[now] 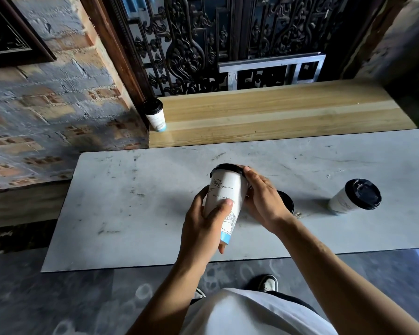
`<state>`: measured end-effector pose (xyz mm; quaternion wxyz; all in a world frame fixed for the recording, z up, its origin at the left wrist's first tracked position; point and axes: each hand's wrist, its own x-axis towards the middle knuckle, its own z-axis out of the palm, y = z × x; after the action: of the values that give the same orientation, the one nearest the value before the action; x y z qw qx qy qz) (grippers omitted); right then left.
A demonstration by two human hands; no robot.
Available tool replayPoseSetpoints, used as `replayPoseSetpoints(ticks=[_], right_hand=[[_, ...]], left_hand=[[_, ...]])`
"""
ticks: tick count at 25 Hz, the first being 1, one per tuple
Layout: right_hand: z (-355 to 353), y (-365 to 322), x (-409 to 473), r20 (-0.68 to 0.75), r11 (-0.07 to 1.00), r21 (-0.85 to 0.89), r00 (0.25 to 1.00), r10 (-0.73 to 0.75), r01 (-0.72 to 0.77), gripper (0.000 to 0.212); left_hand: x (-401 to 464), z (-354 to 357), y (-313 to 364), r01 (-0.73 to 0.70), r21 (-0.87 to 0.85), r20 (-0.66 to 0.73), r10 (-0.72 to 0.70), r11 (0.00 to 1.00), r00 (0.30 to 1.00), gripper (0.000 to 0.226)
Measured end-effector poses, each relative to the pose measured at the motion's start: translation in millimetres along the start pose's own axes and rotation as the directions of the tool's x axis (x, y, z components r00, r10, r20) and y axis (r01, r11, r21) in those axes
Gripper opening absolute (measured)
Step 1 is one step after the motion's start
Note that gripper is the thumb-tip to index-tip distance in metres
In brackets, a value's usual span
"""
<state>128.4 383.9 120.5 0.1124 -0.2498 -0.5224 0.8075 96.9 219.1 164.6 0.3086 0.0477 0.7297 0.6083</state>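
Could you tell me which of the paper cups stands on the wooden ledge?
The far-left cup beside the brick wall; the others sit on, or are held over, the grey table.

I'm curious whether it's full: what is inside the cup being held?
The cup wears a black lid, held at its rim by the right hand; the left hand grips the wall. The contents are covered, so unseen.

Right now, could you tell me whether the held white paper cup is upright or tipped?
Tipped: the white paper cup leans away, base nearest; left hand grips its body, right hand its black plastic lid.
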Motion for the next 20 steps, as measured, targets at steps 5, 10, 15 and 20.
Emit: replayPoseSetpoints(ticks=[5,10,15,20], right_hand=[[3.0,1.4,2.7,0.021,0.998,-0.056,1.0,0.005,-0.004,0.04],[13.4,4.9,0.5,-0.077,0.983,0.152,0.99,0.114,-0.102,0.037],[22.6,21.5,-15.5,0.099,0.894,0.366,0.966,0.24,-0.259,0.067],[18.8,30.7,-24.6,0.131,0.884,0.398,0.969,0.209,-0.244,0.054]], left_hand=[[-1.6,3.7,-3.3,0.03,-0.022,-0.038,-0.031,0.999,0.999,0.043],[1.7,3.8,-9.1,0.11,-0.131,0.013,-0.109,0.985,0.994,0.046],[13.9,8.8,-13.6,0.174,-0.29,0.021,-0.175,0.941,0.984,0.044],[15.4,8.1,-21.5,0.176,-0.309,0.078,-0.16,0.935,0.984,0.042]])
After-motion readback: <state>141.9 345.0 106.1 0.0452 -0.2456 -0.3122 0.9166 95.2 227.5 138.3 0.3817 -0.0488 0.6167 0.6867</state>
